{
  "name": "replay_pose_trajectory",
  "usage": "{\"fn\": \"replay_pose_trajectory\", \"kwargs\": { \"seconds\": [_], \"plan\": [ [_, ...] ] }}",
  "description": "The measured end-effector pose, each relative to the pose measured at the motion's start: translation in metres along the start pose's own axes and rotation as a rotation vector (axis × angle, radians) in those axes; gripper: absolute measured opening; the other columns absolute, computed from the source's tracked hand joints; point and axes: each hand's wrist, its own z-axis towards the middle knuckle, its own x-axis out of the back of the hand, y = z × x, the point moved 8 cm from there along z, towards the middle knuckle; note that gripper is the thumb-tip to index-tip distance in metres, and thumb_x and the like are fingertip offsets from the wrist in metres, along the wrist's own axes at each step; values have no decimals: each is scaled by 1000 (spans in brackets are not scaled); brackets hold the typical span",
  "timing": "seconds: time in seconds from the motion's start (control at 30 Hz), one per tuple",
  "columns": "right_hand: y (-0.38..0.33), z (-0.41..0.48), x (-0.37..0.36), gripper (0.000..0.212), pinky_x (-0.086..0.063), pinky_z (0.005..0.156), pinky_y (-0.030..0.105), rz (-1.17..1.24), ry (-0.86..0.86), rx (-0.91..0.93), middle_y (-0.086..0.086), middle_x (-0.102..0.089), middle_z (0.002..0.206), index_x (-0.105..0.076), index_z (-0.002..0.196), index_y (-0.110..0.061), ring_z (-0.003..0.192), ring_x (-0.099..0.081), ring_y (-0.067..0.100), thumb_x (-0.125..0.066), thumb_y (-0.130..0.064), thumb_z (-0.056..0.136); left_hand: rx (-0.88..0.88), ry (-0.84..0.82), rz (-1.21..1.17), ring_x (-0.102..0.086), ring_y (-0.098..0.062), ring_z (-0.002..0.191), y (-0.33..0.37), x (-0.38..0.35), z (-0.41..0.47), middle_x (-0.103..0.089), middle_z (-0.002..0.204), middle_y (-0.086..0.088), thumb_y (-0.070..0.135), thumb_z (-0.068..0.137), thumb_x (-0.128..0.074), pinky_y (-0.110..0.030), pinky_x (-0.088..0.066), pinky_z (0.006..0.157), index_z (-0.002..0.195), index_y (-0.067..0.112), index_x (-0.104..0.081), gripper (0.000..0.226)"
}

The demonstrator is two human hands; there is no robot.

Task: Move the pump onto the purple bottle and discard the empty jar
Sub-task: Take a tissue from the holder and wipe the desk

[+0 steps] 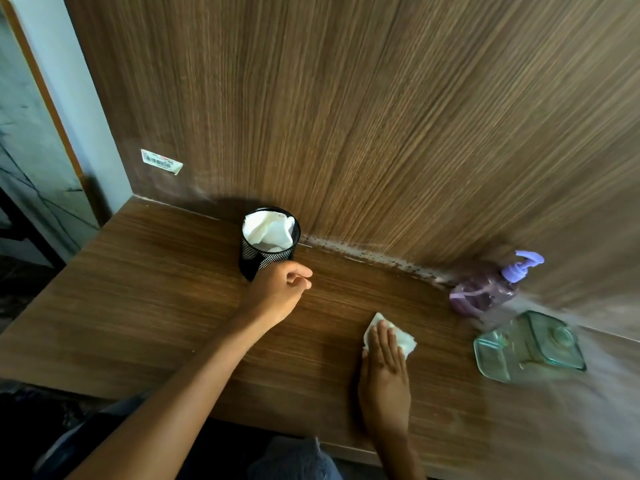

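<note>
The purple bottle [483, 292] stands at the far right of the wooden table [156, 306], against the back panel, with a lilac pump [523, 266] on its neck. In front of it lies a clear greenish glass jar [530, 346] on its side, blurred. My right hand [384, 372] lies flat with straight fingers pressing a white tissue [401, 339] onto the table. My left hand [280, 291] hovers with loosely curled fingers beside a black mesh cup [256, 259] and holds nothing that I can see.
The black mesh cup holds crumpled white tissues [268, 230]. A wooden panel [346, 116] rises behind the table, with a barcode sticker [161, 161] low on its left. The table's left edge drops to a dark floor.
</note>
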Motion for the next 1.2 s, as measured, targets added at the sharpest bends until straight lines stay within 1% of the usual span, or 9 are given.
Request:
{"fn": "replay_pose_trajectory", "kwargs": {
  "seconds": [0.1,0.2,0.37,0.47,0.6,0.7,0.9,0.97,1.2],
  "plan": [
    [-23,-19,-5,41,-22,114,23,253,-84,28,-1,-33,151,-34,141,-26,140,-23,7,-35,-19,100,6,-7,0,-61,-17,101,0,0,1,-69,105,0,11,89,-49,-30,-49,86,105,16,-64,22],
    [1,-25,8,21,-54,77,29,774,-156,-367,3,-68,107,-61,106,-28,91,-65,9,-42,-27,98,6,-8,-14,-61,-15,99,0,1,1,-69,103,0,10,91,-46,-21,-48,72,106,16,-63,23],
    [48,-11,70,22,-49,64,31,1102,121,-528,8,-65,83,-63,90,-10,66,-65,11,-45,4,92,1,-9,-18,-60,-16,100,1,0,0,-68,94,4,9,89,-46,-25,-47,82,104,15,-64,24],
    [57,-12,85,31,-46,59,18,893,252,-522,14,-64,76,-64,85,-5,60,-61,8,-38,11,92,14,14,-19,-61,-16,99,-2,2,2,-68,98,3,11,88,-49,-30,-48,88,99,18,-65,21],
    [40,-18,57,36,-41,87,29,491,144,-382,20,-57,132,-55,128,-10,115,-56,27,-47,-3,94,33,138,-2,-65,-15,84,-8,13,5,-70,85,5,11,84,-55,-29,-51,71,69,25,-64,22],
    [6,-18,5,65,-4,119,34,231,-155,-194,4,0,160,-10,149,-14,148,5,22,-41,-37,97,136,108,117,-67,-12,67,-20,19,7,-71,75,3,11,77,-62,-22,-43,54,58,22,-61,22],
    [31,19,-6,85,5,119,47,9,-166,-367,9,15,159,9,149,-19,145,16,32,-29,-65,88,369,15,248,-63,-10,56,-56,49,10,-69,74,-3,10,88,-46,-25,-46,51,93,9,-59,14],
    [27,45,-4,86,6,118,48,-26,-165,-374,11,15,159,9,149,-18,145,16,34,-26,-68,87,370,66,287,-66,-15,62,-58,58,14,-68,82,-5,14,87,-45,-36,-56,69,103,16,-49,16],
    [-43,103,-39,89,10,117,48,-30,-290,-136,9,16,159,6,149,-20,145,19,31,-24,-72,85,283,214,297,-47,-37,119,-55,74,21,-40,137,-19,25,68,-76,-52,-43,97,142,25,-13,97]
  ]
}}
